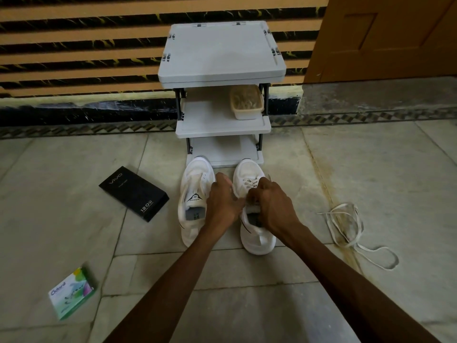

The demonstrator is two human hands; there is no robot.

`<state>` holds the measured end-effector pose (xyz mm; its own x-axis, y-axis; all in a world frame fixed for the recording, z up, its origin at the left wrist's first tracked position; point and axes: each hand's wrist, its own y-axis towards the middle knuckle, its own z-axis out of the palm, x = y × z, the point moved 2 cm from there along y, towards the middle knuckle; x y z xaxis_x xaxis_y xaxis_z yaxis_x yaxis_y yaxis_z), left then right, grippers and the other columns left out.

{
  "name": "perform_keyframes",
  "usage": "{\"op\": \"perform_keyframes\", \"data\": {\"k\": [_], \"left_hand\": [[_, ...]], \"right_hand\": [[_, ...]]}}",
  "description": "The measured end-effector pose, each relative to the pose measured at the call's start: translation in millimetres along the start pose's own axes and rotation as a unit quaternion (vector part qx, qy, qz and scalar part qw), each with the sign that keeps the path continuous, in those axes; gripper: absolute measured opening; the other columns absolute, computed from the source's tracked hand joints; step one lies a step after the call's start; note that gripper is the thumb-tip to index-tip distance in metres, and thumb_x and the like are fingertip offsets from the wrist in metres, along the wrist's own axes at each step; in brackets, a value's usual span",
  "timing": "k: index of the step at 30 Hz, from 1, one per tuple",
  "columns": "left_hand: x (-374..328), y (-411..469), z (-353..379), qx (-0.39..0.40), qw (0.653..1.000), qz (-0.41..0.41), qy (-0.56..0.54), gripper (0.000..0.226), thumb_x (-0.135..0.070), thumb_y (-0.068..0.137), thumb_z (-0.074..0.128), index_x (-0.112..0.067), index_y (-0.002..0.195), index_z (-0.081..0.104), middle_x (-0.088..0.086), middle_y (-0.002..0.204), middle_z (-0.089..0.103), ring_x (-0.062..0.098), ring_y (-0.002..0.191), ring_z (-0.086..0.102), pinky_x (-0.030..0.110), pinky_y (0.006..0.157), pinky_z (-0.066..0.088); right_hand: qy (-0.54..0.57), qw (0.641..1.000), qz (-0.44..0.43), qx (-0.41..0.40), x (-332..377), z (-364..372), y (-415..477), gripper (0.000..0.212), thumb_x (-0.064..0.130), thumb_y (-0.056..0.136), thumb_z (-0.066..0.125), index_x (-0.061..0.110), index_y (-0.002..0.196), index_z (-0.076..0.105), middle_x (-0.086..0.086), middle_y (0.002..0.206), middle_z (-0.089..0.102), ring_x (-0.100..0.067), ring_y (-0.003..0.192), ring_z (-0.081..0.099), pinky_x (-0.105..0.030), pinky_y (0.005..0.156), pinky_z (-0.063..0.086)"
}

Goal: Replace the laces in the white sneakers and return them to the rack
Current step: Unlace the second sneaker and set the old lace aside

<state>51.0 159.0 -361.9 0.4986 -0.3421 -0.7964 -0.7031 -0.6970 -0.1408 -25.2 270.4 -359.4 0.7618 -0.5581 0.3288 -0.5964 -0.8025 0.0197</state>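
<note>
Head view: looking down at stone tile floor (pixel 247 305), both bare forearms reaching fwd from 6 o'clock toward centre.
Sneakers: two white ones side by side on floor at centre, toes toward 12, just in front of rack's bottom shelf.
L sneaker (pixel 194 194): no lace showing in eyelets, tongue w/ black logo exposed, grey insole label visible in opening.
R sneaker (pixel 252 219): lace crossed through the upper eyelets near toe; lower part hidden by hands.
L hand (pixel 222 201): sits between the two shoes, fingers curled in toward R sneaker's tongue area at its 3 o'clock; looks pinched on smth there, prob lace, but blur means cannot tell for sure.
R hand (pixel 272 204): on top of R sneaker's throat, fingers clenched down at tongue/collar; what exactly it grips is covered.
Hands vs shoe: both meet over R sneaker's lace zone, knuckles nearly touching; L sneaker untouched, just beside L hand at 9.
Loose lace (pixel 346 226): off-white, tangled loops on floor at 3 o'clock, well apart from shoes and hands.
Rack (pixel 222 58): grey plastic, three tiers, at 12 against striped wall.
Tub (pixel 246 102): on mid shelf, R side, holds pale stringy stuff; can't ID.
Black box (pixel 133 193): flat on floor at 9, "vivo" and "120W" printed.
Green-white carton (pixel 71 293): floor at 7-8 o'clock, well apart from all else.
Door (pixel 385 33): wooden, at 1-2 o'clock.
</note>
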Motion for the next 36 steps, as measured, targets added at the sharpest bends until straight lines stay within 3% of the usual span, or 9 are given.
{"op": "perform_keyframes", "data": {"k": [4,10,15,22,28,30,32,35,36], "left_hand": [[-0.6,-2.1,-1.4,-0.01,0.999,0.024,0.047,0.044,-0.015,0.071,0.075,-0.016,0.1,0.041,0.006,0.102,0.048,0.022,0.084,0.051,0.033,0.063,0.042],[0.0,-1.4,2.0,-0.008,1.0,0.009,0.024,0.021,-0.007,0.072,0.07,-0.024,0.075,0.059,-0.005,0.073,0.063,0.017,0.068,0.065,0.026,0.063,0.051],[6.9,-0.1,2.7,-0.002,0.998,-0.034,-0.045,0.017,-0.01,0.074,0.074,-0.026,0.072,0.067,-0.008,0.066,0.068,0.013,0.063,0.068,0.037,0.071,0.061],[5.3,1.9,-2.5,0.037,0.992,-0.07,-0.094,0.013,-0.018,0.079,0.079,-0.025,0.076,0.067,-0.006,0.068,0.068,0.005,0.058,0.064,0.015,0.054,0.052],[8.2,2.3,-2.9,0.055,0.98,-0.107,-0.161,0.012,-0.01,0.075,0.081,-0.012,0.083,0.072,0.005,0.075,0.071,0.018,0.07,0.071,0.033,0.069,0.061],[8.3,2.7,-3.0,0.052,0.98,-0.109,-0.157,0.011,-0.009,0.075,0.08,-0.013,0.081,0.073,0.004,0.074,0.071,0.017,0.068,0.07,0.033,0.069,0.061],[8.1,2.6,-2.2,0.047,0.981,-0.115,-0.151,0.01,-0.007,0.076,0.079,-0.015,0.078,0.073,0.0,0.069,0.069,0.016,0.065,0.069,0.034,0.069,0.061],[8.3,0.6,0.3,0.032,0.985,-0.105,-0.13,0.01,-0.007,0.075,0.077,-0.016,0.077,0.074,-0.002,0.064,0.069,0.013,0.058,0.069,0.034,0.067,0.062],[7.6,-0.2,0.1,0.029,0.986,-0.103,-0.127,0.009,-0.007,0.075,0.076,-0.015,0.078,0.074,-0.002,0.064,0.069,0.011,0.056,0.069,0.034,0.066,0.062]], "right_hand": [[0.184,0.972,0.118,-0.087,-16.3,7.0,-4.7,0.019,0.005,0.076,0.072,0.012,0.07,0.056,0.006,0.081,0.051,-0.005,0.073,0.051,-0.007,0.06,0.038],[0.529,0.772,0.343,-0.076,-31.5,6.2,-16.6,0.02,0.004,0.07,0.082,0.013,0.068,0.065,-0.01,0.085,0.07,-0.025,0.087,0.068,-0.037,0.079,0.057],[0.117,0.979,0.146,-0.086,-25.3,-20.5,-9.5,0.041,0.032,0.068,0.085,0.021,0.105,0.071,-0.001,0.11,0.054,-0.018,0.098,0.052,-0.027,0.078,0.047],[-0.128,0.989,-0.032,-0.072,7.9,-7.3,0.7,0.024,0.036,0.058,0.085,0.022,0.075,0.075,-0.006,0.079,0.063,-0.027,0.078,0.051,-0.029,0.062,0.034],[0.057,0.992,0.035,-0.104,-2.0,-18.0,5.6,0.011,0.017,0.068,0.079,0.017,0.078,0.072,-0.003,0.085,0.063,-0.015,0.082,0.05,-0.023,0.066,0.04],[0.204,0.947,0.088,-0.231,-12.6,-45.2,6.9,0.014,0.005,0.072,0.073,0.018,0.074,0.072,0.002,0.08,0.065,-0.011,0.077,0.058,-0.023,0.065,0.049],[0.442,0.825,0.166,-0.31,-23.7,-69.3,8.1,0.018,-0.003,0.077,0.064,0.013,0.074,0.071,0.001,0.08,0.067,-0.008,0.074,0.062,-0.024,0.071,0.054],[0.777,0.567,0.228,-0.153,-15.6,-63.2,4.2,0.019,-0.004,0.088,0.047,0.005,0.076,0.058,-0.007,0.08,0.061,-0.017,0.077,0.06,-0.032,0.08,0.056],[0.797,0.544,0.242,-0.097,-12.5,-55.4,3.0,0.02,-0.003,0.09,0.043,0.006,0.076,0.055,-0.008,0.077,0.06,-0.018,0.071,0.058,-0.031,0.073,0.056]]}}
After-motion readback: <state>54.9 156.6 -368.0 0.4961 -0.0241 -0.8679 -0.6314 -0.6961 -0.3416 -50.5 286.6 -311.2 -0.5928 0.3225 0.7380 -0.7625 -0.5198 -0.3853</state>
